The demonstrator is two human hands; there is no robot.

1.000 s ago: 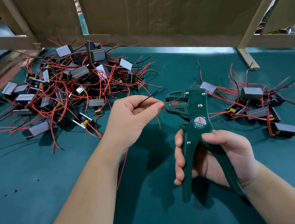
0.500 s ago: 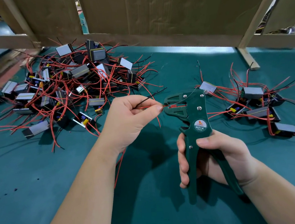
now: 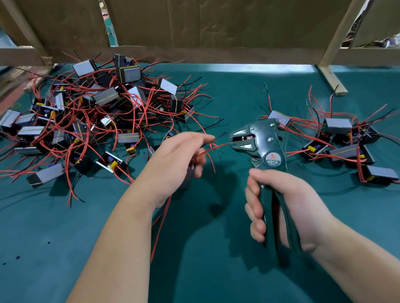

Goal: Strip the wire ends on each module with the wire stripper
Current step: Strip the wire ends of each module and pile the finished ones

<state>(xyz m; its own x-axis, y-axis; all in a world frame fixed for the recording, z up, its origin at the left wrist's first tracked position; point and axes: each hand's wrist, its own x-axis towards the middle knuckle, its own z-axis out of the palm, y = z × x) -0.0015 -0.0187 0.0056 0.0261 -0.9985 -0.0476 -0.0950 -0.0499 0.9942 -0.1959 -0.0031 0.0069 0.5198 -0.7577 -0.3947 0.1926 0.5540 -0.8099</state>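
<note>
The step in hand looks like the strip itself. The right hand (image 3: 287, 206) has its fingers curled tight round both green handles of the wire stripper (image 3: 269, 143), which are squeezed nearly together. The left hand (image 3: 178, 162) pinches a red wire (image 3: 220, 146) between thumb and fingers (image 3: 202, 139), and the wire's end lies in the tool's mouth. The tool is held above the counter (image 3: 226, 257) with its head pointing left toward the wire.

To do it well, I judge the wire should run straight into the mouth, taut and level, so the blades bite only the insulation. The squeeze should go through in 1 stroke, and the wire should be drawn away along its own line, not sideways. A dark shape (image 3: 189, 176) under the left palm may be the module this wire belongs to, but it is too hidden to tell. A black lead beside the red one is blurred, and I cannot tell whether it also sits in the mouth.

A large tangled pile of modules (image 3: 91, 117) lies on the counter to the left, well apart from the hands. A smaller group of modules (image 3: 337, 140) lies to the right, just behind the tool's head. Loose red leads hang below the left hand and could snag. A cardboard wall (image 3: 207, 19) and a wooden strut (image 3: 332, 78) close the far edge
</note>
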